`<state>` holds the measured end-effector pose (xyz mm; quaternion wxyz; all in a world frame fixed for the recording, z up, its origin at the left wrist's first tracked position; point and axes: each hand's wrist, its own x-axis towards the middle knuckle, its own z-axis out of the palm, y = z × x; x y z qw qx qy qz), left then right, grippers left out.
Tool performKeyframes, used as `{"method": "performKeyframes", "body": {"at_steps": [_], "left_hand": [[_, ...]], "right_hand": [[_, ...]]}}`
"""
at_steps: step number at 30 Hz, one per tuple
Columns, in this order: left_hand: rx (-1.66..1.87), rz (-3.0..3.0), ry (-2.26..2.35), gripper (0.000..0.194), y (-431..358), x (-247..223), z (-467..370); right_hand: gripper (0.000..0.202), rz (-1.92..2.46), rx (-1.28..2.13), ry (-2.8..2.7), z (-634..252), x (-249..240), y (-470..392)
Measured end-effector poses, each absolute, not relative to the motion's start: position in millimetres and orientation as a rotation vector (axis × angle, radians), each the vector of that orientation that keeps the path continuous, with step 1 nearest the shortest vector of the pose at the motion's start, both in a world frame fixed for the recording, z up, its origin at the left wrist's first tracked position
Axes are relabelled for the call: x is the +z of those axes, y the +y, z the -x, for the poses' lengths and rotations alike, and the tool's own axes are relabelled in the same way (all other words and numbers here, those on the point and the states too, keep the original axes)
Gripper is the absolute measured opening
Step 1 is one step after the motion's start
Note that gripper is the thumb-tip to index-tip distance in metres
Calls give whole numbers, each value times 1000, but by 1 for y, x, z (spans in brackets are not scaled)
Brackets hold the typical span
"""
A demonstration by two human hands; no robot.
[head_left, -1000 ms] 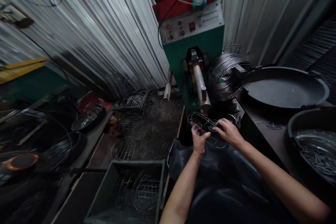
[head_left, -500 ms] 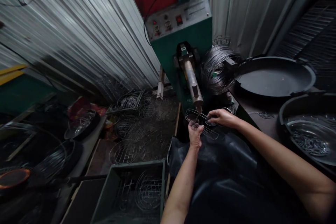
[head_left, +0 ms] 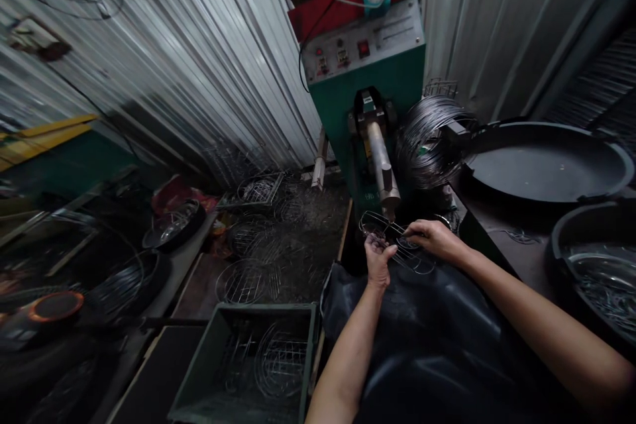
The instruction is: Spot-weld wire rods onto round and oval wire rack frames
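My left hand (head_left: 378,264) is closed around the near edge of a round wire rack (head_left: 417,264), whose thin parallel bars and curved rim stick out on both sides. The rack sits right under the tip of the metal electrode arm (head_left: 381,159) of a green spot-welding machine (head_left: 338,103). At the rack's right side my right hand (head_left: 433,238) has its fingertips pinched together. A short piece of wire seems to be between them, reaching toward the electrode tip, but it is too small to make out surely. Below both hands lies a black apron (head_left: 412,318) over my lap.
A coil of wire (head_left: 430,139) stands right of the machine. Further right are a large black pan (head_left: 546,162) and another pan (head_left: 561,245) with small wire parts. A green crate (head_left: 199,371) with wire racks is at lower left. More racks (head_left: 243,281) lie beyond it.
The camera view has shifted, so the machine and hands appear further right. My hands stay at the electrode with the rack; my right fingertips are slightly nearer the electrode tip.
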<state>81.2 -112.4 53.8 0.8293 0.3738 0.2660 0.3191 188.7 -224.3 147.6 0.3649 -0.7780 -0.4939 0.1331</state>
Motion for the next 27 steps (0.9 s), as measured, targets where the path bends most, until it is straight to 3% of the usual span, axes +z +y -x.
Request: {"method": "performKeyframes", "body": {"at_steps": [21, 27], "left_hand": [[630, -750, 631, 67, -117, 58, -91], [674, -595, 629, 55, -117, 56, -85]], "right_hand": [[17, 1992, 288, -1130, -191, 145, -226], [41, 2047, 106, -1016, -175, 124, -255]]}}
